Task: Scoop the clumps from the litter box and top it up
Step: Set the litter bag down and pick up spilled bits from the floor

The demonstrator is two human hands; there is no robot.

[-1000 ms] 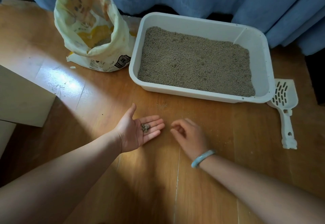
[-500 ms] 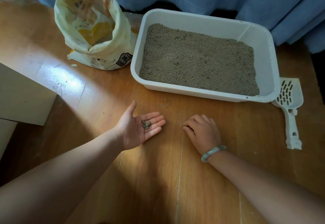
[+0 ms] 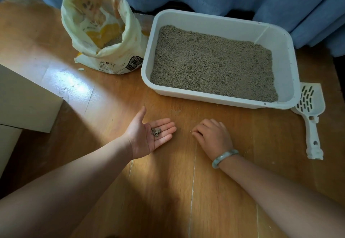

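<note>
Litter box sits on the wooden floor ahead of me, its bed of grey granules levelled, with one open litter bag just to its left and one slotted white scoop touching its right corner. My left hand lies palm up, fingers released, cradling a small clump of granules; my right hand rests knuckles up on the floor, fingers curled, holding nothing I can see. I judge the clump crumbly and light, best kept cupped rather than pinched. The scoop looks stiff and light; I would take it by its handle. The bag looks soft and saggy, so I'd support it low down.
</note>
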